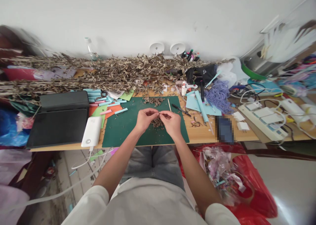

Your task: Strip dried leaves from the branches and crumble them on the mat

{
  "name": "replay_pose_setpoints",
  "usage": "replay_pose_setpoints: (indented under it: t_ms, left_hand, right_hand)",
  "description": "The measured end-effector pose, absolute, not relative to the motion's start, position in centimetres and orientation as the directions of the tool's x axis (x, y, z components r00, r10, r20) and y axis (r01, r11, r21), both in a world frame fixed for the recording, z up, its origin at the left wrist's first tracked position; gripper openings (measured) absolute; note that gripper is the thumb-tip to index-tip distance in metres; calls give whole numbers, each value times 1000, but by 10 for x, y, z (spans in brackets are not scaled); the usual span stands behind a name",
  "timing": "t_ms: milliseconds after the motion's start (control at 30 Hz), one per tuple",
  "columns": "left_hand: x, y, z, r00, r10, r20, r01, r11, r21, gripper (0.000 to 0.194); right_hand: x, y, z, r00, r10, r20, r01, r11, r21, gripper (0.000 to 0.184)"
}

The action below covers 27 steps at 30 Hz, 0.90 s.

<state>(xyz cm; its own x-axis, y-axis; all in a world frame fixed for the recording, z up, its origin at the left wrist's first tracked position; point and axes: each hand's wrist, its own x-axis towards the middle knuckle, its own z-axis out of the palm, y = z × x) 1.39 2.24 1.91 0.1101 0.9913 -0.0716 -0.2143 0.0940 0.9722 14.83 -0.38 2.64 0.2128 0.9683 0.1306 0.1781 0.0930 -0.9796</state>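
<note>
Both hands meet fingertip to fingertip over the green cutting mat [120, 127]. My left hand [145, 119] is closed in a pinch, its thumb and finger touching the other hand's tips. The fingers of my right hand [172, 122] are pinched together too. Whatever sits between the fingertips is too small to make out. Right below them lies a small heap of crumbled dried leaves [157, 123], partly covered by the hands. Farther back on the mat is a second heap of dried leaves [153, 101]. A thin pale stick [169, 104] and a black pen [181, 110] lie to the right.
Long bundles of dried stems [118, 70] stretch along the back. On the left are a black tablet [59, 126], a white power bank [91, 131] and blue paper rolls [92, 94]. To the right lie a glue gun [188, 87], purple yarn [218, 96] and a power strip [263, 121].
</note>
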Motion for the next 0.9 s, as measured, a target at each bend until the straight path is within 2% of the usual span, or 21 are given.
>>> replay_pose_setpoints:
  t_ms: [133,267,367,500,600,733,800,900]
  left_hand:
    - [14,22,15,43,992,-123,-288,130,949,32]
    - [12,24,11,84,972,-218,-418,233,878,37]
    - [13,24,9,129,966,-225,-435,259,863,40]
    - [15,22,9,130,974,-185,-312,217,925,34]
    - [15,20,9,102,992,-74,-110,85,990,24]
    - [15,18,12,46,996,76,117,-81,990,13]
    - [15,20,13,1,997,74,96,-73,993,13]
    - [17,22,15,-25,998,-61,-113,58,992,20]
  right_hand:
    - [152,-1,24,293,942,167,236,98,-967,16]
    - [157,1,22,201,969,146,152,117,-982,24]
    - [157,-1,22,151,978,147,118,129,-985,27]
    - [153,-4,22,190,963,189,216,147,-965,19]
    - [150,-4,22,202,952,229,306,161,-938,15]
    - [150,-4,23,191,936,297,478,175,-861,14]
    - [152,-3,23,233,926,296,484,153,-862,14]
    - [157,-2,23,281,933,224,321,128,-938,18]
